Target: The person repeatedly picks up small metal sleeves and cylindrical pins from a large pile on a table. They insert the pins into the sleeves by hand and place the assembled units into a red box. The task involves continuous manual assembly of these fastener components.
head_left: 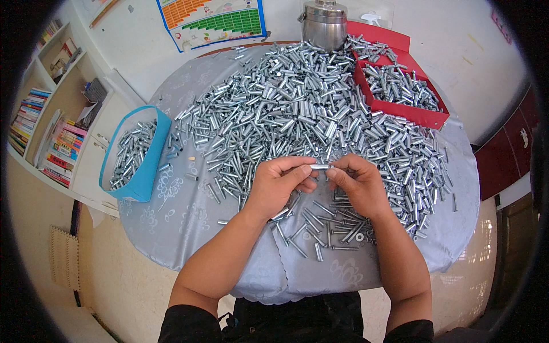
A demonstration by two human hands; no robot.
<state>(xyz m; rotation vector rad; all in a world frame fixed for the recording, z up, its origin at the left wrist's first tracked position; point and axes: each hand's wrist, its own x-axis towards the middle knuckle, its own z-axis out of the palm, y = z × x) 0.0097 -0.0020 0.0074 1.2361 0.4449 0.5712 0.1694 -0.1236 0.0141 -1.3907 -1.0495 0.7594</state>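
Note:
Between my two hands, level and in front of the big pile, is a shiny metal sleeve anchor (320,167). My left hand (279,184) pinches one end of it with thumb and fingers. At the other end, the thumb and fingers of my right hand (360,182) are closed on its tip. Just beyond my hands spreads a large heap of metal sleeves and bolts (286,108). Loose bolts (311,220) lie below my hands, along with a few small washers (359,236).
A blue fabric bin (150,166) holding metal pieces stands at the table's left. At the far right is a red box (400,114) of similar parts. A steel pot (325,26) sits at the back. A grey cloth (183,228) covers the round table.

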